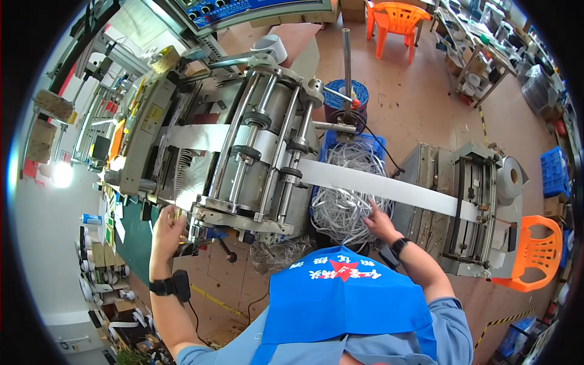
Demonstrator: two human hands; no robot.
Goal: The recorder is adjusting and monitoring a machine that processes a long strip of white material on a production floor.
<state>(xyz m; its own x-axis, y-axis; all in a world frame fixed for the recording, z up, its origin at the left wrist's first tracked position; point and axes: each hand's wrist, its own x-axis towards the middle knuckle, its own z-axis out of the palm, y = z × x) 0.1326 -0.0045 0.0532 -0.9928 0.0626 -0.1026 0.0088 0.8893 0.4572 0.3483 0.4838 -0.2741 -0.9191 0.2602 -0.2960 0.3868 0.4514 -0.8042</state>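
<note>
A long white strip (389,188) with a finely toothed lower edge runs from the steel rollers (261,146) of a machine on the left to a roller stand (471,210) on the right. My right hand (382,224) is below the strip's edge, index finger stretched toward it; whether it touches I cannot tell. Behind that hand, a blue crate (378,143) holds a tangle of thin silvery waste strips (344,204). Close to the machine's near left corner, my left hand (167,235) has its fingers curled together. What they grip, if anything, is hidden.
A white roll (513,176) is mounted at the stand's right end. Orange chairs stand at the right (538,252) and far back (398,24). Beyond the crate are a blue-lined bin (347,94) and a metal post (347,61). A knobbed lever (228,252) juts below the machine.
</note>
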